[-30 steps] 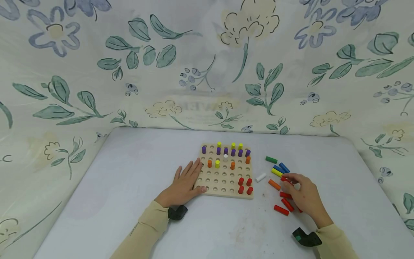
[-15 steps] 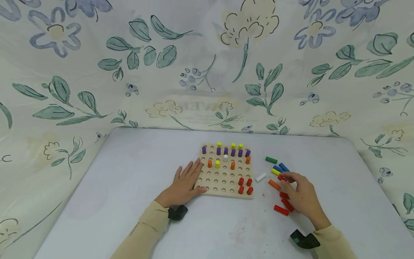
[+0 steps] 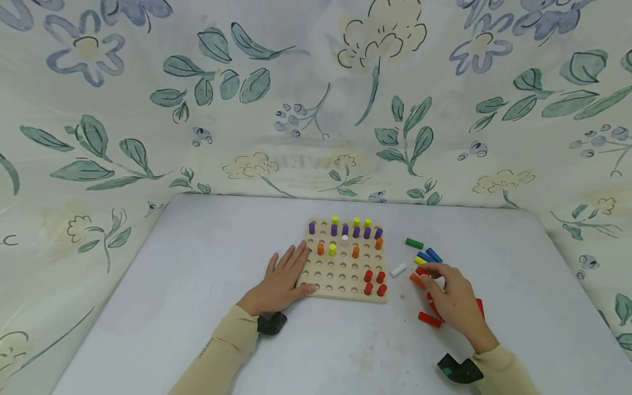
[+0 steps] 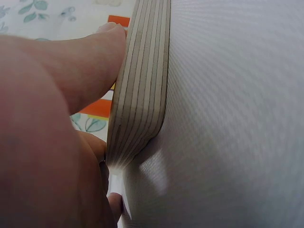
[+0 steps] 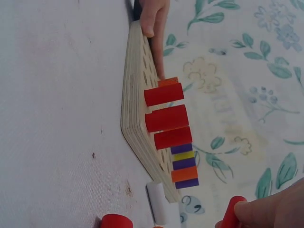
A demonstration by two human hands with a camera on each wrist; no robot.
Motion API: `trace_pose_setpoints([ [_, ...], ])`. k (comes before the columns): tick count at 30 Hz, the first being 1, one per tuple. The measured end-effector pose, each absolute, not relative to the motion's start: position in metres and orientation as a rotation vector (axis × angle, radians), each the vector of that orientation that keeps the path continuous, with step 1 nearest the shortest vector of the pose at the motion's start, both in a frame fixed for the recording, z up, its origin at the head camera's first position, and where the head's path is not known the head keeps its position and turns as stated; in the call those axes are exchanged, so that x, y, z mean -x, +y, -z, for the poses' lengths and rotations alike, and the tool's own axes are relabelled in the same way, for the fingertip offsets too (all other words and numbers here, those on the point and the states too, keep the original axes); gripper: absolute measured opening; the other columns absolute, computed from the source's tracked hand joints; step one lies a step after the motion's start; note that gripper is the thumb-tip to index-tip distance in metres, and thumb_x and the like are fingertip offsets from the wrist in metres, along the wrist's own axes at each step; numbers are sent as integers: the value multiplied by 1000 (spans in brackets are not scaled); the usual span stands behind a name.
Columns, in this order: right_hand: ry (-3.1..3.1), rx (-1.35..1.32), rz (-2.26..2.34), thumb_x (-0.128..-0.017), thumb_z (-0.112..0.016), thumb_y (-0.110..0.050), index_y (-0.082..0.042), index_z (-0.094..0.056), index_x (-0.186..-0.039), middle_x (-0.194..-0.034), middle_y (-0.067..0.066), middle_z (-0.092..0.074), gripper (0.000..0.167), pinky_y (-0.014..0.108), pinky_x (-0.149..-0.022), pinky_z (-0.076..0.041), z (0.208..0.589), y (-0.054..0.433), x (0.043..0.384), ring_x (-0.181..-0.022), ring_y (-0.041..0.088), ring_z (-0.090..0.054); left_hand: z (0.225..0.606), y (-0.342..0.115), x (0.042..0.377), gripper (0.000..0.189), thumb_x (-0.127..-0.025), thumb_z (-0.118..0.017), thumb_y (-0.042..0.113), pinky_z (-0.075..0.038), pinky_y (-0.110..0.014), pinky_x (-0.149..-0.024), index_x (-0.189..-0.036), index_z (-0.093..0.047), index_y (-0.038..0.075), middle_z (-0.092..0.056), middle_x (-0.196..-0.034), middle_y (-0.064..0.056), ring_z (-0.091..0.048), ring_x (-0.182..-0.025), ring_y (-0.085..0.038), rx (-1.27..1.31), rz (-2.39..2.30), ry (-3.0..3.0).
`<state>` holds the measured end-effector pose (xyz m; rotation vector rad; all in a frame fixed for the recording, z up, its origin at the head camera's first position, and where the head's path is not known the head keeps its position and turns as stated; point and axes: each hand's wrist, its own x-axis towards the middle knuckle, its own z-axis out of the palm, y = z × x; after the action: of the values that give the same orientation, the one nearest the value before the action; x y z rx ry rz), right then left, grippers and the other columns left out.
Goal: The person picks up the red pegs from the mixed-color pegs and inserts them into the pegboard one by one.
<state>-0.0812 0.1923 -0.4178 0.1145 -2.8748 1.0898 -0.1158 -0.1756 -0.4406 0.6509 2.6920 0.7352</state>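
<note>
A wooden pegboard with rows of holes lies at the table's middle and holds upright yellow, purple, orange, white and red pegs. My left hand rests along its left edge, fingers extended and thumb over the near corner. In the left wrist view, the thumb lies against the layered board edge. My right hand pinches a red peg between thumb and fingertips, low over the loose pegs right of the board. In the head view this hand partly hides the peg and others beneath.
Loose pegs lie right of the board: green, blue, white, orange and several red, one red peg nearest the front. A floral cloth hangs behind the white table.
My right hand has moved slightly left toward the board with the red peg, uncovering another red peg to its right. My left hand stays in place.
</note>
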Motion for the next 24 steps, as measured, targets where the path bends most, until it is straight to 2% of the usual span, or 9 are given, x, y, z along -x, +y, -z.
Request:
trace_pose_setpoints([
  [6,-2880,-113,-1119,-100,-63,-16,0,-63,-125,-110,15,-62,29,31,-68,-44,416,187,80,-91,25,-51,441,-176,116,87,-102,-54,44,8,-61,-117,-160,-8,-1,1,-168,-15,4,-154,-37,-648,-730,2688],
  [13,-2865,-148,-1156,-101,-62,-13,-1,-64,-124,-111,13,-63,26,33,-74,-45,416,178,79,-96,25,-52,442,-176,117,87,-102,-54,45,7,-61,-117,-160,-8,-1,0,-169,-14,4,-154,-37,-648,-715,2696],
  [19,-2826,-189,-1177,-99,-64,-11,-2,-64,-123,-109,11,-63,25,28,-71,-45,418,172,77,-93,23,-51,445,-176,118,88,-102,-54,46,7,-62,-117,-160,-7,0,1,-169,-14,4,-154,-36,-652,-715,2702],
  [24,-2802,-204,-1179,-100,-64,-11,-1,-63,-122,-111,12,-64,25,35,-78,-48,418,167,76,-97,24,-53,446,-176,118,88,-102,-54,47,8,-61,-117,-160,-7,0,1,-169,-13,5,-154,-36,-651,-715,2700],
])
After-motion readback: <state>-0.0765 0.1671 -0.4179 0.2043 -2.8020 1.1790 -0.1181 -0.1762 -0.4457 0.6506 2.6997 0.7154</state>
